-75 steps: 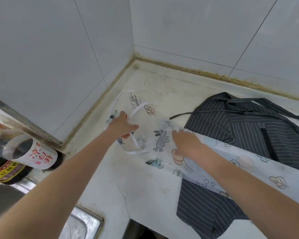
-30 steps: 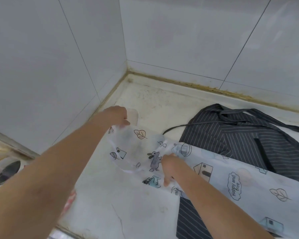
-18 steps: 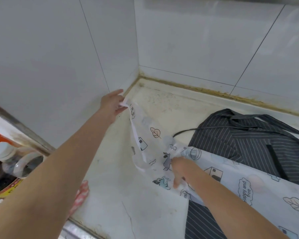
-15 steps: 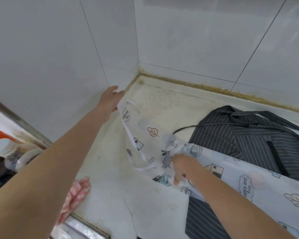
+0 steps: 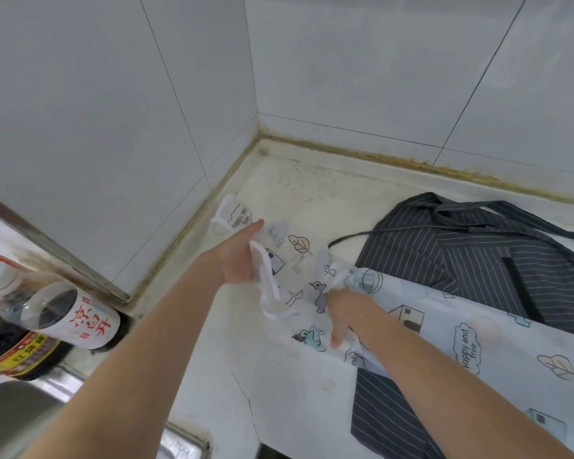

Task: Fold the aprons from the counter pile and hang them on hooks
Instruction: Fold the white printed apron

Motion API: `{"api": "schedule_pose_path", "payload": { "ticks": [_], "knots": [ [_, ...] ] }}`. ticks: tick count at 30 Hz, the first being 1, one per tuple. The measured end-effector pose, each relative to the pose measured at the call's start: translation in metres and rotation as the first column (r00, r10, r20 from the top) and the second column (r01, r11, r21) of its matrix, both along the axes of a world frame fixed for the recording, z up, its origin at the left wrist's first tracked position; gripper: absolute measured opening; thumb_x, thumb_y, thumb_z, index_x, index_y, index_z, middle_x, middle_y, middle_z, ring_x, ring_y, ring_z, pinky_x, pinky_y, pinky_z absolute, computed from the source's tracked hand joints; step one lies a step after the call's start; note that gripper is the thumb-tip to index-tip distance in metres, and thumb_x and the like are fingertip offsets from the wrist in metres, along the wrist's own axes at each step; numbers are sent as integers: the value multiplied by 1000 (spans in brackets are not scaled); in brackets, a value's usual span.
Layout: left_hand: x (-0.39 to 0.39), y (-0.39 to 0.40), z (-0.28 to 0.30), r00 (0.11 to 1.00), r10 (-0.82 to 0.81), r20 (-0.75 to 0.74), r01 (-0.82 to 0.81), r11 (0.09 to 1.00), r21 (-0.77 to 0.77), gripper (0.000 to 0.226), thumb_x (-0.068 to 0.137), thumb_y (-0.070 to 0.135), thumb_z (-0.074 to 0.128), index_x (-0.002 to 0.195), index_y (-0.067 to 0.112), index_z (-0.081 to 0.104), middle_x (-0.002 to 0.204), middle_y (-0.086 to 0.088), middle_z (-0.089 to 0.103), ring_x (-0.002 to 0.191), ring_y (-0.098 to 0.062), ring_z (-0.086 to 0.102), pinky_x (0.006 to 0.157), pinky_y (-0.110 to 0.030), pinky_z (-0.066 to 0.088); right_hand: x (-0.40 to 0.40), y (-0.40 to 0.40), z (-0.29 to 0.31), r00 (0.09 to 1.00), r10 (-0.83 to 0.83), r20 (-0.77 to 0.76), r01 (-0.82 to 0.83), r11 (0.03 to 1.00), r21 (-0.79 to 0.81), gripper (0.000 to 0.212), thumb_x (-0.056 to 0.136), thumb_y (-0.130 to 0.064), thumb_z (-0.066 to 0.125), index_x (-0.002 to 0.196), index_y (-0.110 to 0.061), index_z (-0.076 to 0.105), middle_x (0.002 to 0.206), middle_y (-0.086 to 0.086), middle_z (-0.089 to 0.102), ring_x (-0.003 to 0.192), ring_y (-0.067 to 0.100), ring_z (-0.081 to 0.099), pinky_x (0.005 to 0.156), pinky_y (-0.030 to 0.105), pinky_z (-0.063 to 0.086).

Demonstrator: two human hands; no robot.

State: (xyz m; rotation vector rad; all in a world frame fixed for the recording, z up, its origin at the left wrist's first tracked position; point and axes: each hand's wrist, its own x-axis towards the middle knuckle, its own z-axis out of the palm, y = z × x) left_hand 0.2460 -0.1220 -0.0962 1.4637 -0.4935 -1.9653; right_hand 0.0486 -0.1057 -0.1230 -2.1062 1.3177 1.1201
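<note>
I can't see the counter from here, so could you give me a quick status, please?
Left hand holds printed apron strap; right hand pins it flat. Striped apron underneath.

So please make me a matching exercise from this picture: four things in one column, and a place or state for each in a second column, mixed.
Things:
1. translucent white printed apron
2. dark grey striped apron
3. clear plastic bottle with white label
4. right hand

Places or states:
A. at the far left, beside the metal sink
B. presses the printed fabric onto the counter
C. spread under the other apron
D. lies on top, handled by both hands

Pairs: 1-D, 2-C, 3-A, 4-B
</note>
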Motion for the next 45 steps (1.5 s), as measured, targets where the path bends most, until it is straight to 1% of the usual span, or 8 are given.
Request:
{"api": "schedule_pose_path", "payload": {
  "ticks": [5,9,14,18,23,27,33,45],
  "knots": [
    [19,-17,28,946,324,-4,-312,908,-281,12,90,9,57,101,9,54,88,-10,60,70,-19,62,70,-30,56,-4,6,7,1000,22,2,-22,999,-38,69,84,-35,69,136,0,40,133,11,51,120,28,51,98,35,42],
    [44,-25,43,705,693,153,-545,666,-509,23,89,-7,51,93,15,55,87,-11,57,62,-13,50,61,-24,46,-2,6,8,999,42,0,-42,998,-40,65,84,-35,68,134,-2,43,132,10,52,119,27,53,97,33,42],
    [62,-16,36,193,304,933,-65,953,-297,54,89,19,59,135,2,36,128,-18,49,118,-34,48,94,-38,40,3,0,6,999,6,-52,-5,1000,16,65,85,-35,68,135,-2,42,133,9,52,121,27,52,100,35,41],
    [-2,21,10,-355,284,891,463,881,-96,55,70,14,67,121,7,48,115,-15,51,101,-33,53,78,-37,43,4,0,1,996,55,-65,-55,999,1,60,84,-37,68,131,-4,49,128,7,57,116,26,56,96,37,44],
    [-49,61,-37,-312,247,917,934,256,249,64,63,25,76,122,16,54,118,-6,52,111,-28,50,92,-39,39,9,9,-3,983,162,82,-147,976,-162,43,89,-17,61,129,-6,50,116,8,56,102,24,59,77,30,45],
    [-48,58,-41,-485,292,825,872,240,427,71,35,43,89,99,19,68,94,-2,62,90,-23,60,85,-36,30,4,22,-4,917,206,342,-76,931,-356,23,91,-10,49,114,-7,52,107,9,57,95,27,59,67,29,37],
    [-50,47,-25,-417,434,799,907,145,395,51,33,39,90,72,15,66,69,2,59,68,-20,60,74,-31,30,-23,16,4,757,-18,653,199,959,-204,10,87,-14,55,79,-9,52,85,5,56,81,23,55,67,32,42],
    [-47,44,-23,-463,488,740,874,116,471,50,25,12,88,71,17,69,60,3,57,62,-19,58,82,-34,35,-47,38,8,909,156,386,-2,929,-370,23,96,-22,46,111,-6,50,113,10,54,99,24,52,70,31,35]
  ]
}}
